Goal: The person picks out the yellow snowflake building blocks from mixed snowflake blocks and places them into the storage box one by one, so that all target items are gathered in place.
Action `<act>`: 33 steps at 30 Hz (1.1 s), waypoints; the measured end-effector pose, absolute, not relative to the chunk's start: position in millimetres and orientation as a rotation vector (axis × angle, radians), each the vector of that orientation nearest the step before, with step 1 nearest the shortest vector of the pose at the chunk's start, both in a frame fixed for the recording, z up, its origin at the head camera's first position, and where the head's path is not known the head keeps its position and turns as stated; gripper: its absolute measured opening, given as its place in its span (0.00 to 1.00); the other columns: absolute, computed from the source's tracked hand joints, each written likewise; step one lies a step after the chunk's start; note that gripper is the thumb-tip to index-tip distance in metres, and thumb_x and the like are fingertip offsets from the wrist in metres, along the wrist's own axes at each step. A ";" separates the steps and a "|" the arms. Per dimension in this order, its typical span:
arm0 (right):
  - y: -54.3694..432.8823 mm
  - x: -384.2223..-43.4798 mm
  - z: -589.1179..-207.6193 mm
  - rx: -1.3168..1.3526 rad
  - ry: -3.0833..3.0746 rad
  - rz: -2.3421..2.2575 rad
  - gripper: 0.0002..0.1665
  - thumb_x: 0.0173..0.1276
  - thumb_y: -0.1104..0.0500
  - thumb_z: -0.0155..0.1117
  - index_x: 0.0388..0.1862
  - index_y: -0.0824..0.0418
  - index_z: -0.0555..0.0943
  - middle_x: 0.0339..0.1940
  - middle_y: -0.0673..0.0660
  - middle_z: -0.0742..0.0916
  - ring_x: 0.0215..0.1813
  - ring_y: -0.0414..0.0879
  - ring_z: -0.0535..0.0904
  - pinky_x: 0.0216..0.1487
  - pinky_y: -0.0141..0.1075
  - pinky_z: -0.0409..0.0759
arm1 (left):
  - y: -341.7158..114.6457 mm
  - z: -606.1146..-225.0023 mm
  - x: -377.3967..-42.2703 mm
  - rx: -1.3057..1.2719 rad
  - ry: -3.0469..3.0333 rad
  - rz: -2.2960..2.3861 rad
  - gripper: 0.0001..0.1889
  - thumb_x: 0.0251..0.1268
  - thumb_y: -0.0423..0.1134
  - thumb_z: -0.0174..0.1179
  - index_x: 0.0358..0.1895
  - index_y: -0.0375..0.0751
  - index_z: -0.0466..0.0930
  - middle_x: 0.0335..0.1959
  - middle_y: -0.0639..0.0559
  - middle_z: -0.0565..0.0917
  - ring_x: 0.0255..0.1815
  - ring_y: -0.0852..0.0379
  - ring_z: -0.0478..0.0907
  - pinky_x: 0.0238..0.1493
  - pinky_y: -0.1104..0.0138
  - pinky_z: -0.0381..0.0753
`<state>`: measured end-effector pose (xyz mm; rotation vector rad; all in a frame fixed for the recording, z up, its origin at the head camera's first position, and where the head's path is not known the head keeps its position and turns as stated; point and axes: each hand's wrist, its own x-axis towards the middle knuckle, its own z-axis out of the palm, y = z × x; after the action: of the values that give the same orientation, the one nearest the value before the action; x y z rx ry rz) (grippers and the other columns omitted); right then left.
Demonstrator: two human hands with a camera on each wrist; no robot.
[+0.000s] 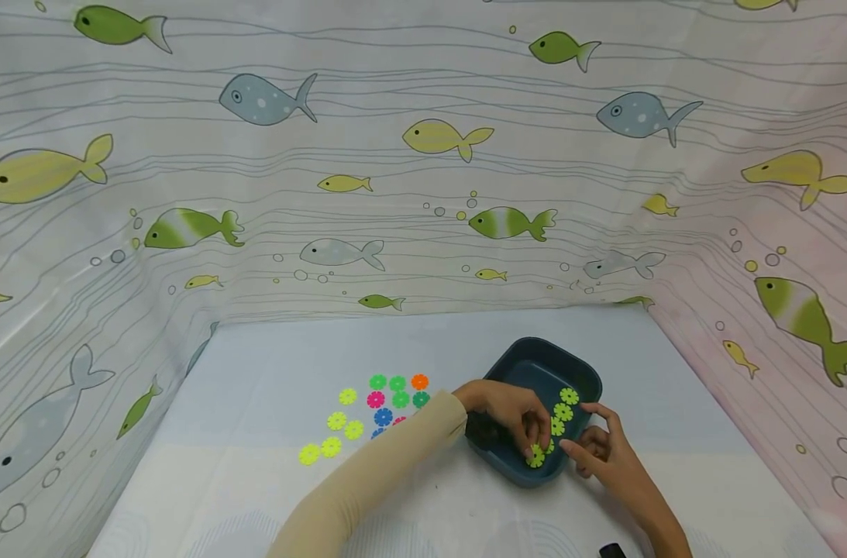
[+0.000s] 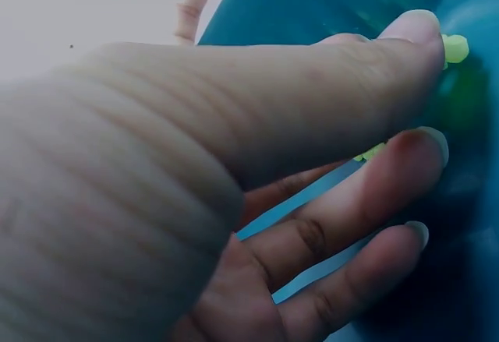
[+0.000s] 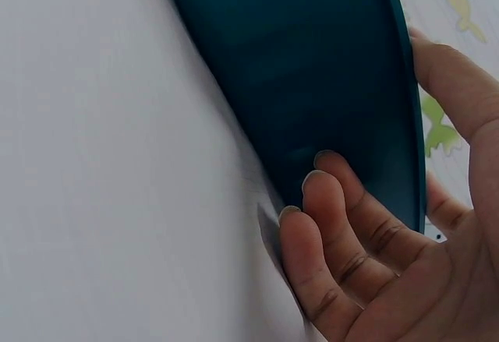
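Note:
My left hand [image 1: 510, 407] reaches into a dark blue plastic tray [image 1: 528, 348], its thumb and fingertips pinching a yellow-green notched flower disc [image 1: 536, 456]. In the left wrist view, a bit of the disc [image 2: 455, 48] shows beyond the thumb tip. A row of several more yellow-green discs [image 1: 562, 411] runs from it along the tray's right side. My right hand [image 1: 604, 449] holds the tray's right wall: index finger and thumb are at the rim, and the other fingers curl against the outer wall [image 3: 312, 69] in the right wrist view.
Left of the tray lie loose flower discs: several yellow ones [image 1: 336, 421], green ones [image 1: 397, 384], an orange one [image 1: 420, 381], a pink one [image 1: 376, 400] and a blue one [image 1: 383, 417]. The left sleeve [image 1: 381, 473] covers some. A black object [image 1: 612, 551] sits at the front edge. Fish-printed cloth [image 1: 423, 209] surrounds the table.

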<state>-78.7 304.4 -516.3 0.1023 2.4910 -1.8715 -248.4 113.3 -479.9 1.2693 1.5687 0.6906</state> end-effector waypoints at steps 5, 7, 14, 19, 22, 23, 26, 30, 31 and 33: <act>303.6 -77.9 -517.7 0.106 2.485 -1.877 0.46 0.73 0.56 0.70 0.77 0.49 0.51 0.37 0.64 0.81 0.31 0.55 0.81 0.34 0.42 0.83 | 113.2 -478.9 -245.1 1.286 1.599 0.630 0.11 0.60 0.25 0.72 0.46 0.34 0.85 0.33 0.51 0.86 0.34 0.60 0.83 0.41 0.70 0.83; 303.2 -77.8 -517.9 0.103 2.485 -1.877 0.46 0.73 0.56 0.70 0.77 0.49 0.51 0.37 0.64 0.81 0.31 0.56 0.81 0.34 0.42 0.83 | 113.4 -479.0 -244.4 1.301 1.620 0.606 0.11 0.61 0.26 0.72 0.46 0.35 0.85 0.32 0.52 0.86 0.33 0.61 0.82 0.40 0.71 0.82; 302.4 -78.0 -516.6 0.096 2.483 -1.877 0.45 0.74 0.56 0.69 0.77 0.49 0.50 0.37 0.64 0.81 0.31 0.56 0.80 0.34 0.42 0.82 | 114.2 -477.8 -243.9 1.361 1.679 0.547 0.12 0.61 0.29 0.73 0.47 0.38 0.86 0.32 0.53 0.87 0.33 0.62 0.83 0.39 0.72 0.82; 301.4 -77.2 -514.7 0.091 2.474 -1.884 0.45 0.74 0.56 0.69 0.77 0.50 0.50 0.37 0.66 0.81 0.30 0.57 0.80 0.34 0.42 0.81 | 114.9 -479.5 -244.3 1.347 1.682 0.516 0.13 0.61 0.30 0.73 0.49 0.39 0.85 0.32 0.54 0.87 0.33 0.61 0.83 0.39 0.72 0.81; 301.4 -77.2 -515.2 0.084 2.480 -1.877 0.45 0.74 0.56 0.69 0.77 0.50 0.50 0.37 0.66 0.81 0.30 0.57 0.79 0.34 0.42 0.81 | 114.9 -480.3 -244.6 1.351 1.690 0.500 0.14 0.61 0.30 0.74 0.49 0.40 0.85 0.31 0.54 0.87 0.33 0.62 0.83 0.38 0.72 0.81; 301.6 -77.3 -515.7 0.079 2.483 -1.872 0.45 0.74 0.55 0.69 0.77 0.51 0.50 0.37 0.66 0.81 0.30 0.57 0.79 0.34 0.42 0.81 | 114.9 -480.4 -244.7 1.355 1.694 0.496 0.14 0.61 0.30 0.74 0.49 0.40 0.85 0.31 0.54 0.87 0.33 0.62 0.83 0.38 0.72 0.81; 302.8 -78.3 -517.1 0.084 2.481 -1.872 0.45 0.74 0.55 0.69 0.78 0.51 0.50 0.37 0.66 0.81 0.30 0.56 0.79 0.34 0.43 0.81 | 114.6 -480.0 -245.0 1.372 1.703 0.491 0.13 0.60 0.30 0.74 0.48 0.40 0.86 0.31 0.54 0.87 0.32 0.62 0.83 0.38 0.72 0.81; 304.3 -79.4 -518.1 0.089 2.486 -1.868 0.46 0.74 0.54 0.69 0.78 0.51 0.49 0.37 0.66 0.81 0.30 0.56 0.79 0.34 0.43 0.82 | 113.4 -477.6 -245.4 1.397 1.720 0.510 0.12 0.61 0.30 0.74 0.47 0.39 0.86 0.31 0.54 0.87 0.33 0.62 0.83 0.38 0.72 0.82; 304.5 -79.5 -518.1 0.088 2.487 -1.867 0.46 0.74 0.54 0.69 0.78 0.51 0.49 0.37 0.66 0.81 0.30 0.56 0.80 0.34 0.43 0.82 | 112.9 -476.7 -245.7 1.405 1.728 0.514 0.12 0.61 0.30 0.74 0.47 0.39 0.87 0.32 0.54 0.87 0.33 0.62 0.83 0.38 0.72 0.82; 304.3 -79.1 -517.4 0.083 2.490 -1.863 0.46 0.74 0.54 0.68 0.78 0.51 0.49 0.37 0.66 0.81 0.30 0.56 0.79 0.34 0.43 0.81 | 111.7 -475.0 -246.0 1.414 1.749 0.522 0.12 0.61 0.30 0.74 0.47 0.40 0.87 0.32 0.55 0.87 0.33 0.63 0.83 0.39 0.73 0.82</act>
<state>-79.1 304.3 -517.4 0.0828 2.4900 -1.8630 -246.0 111.7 -475.0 1.4144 1.7488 0.5221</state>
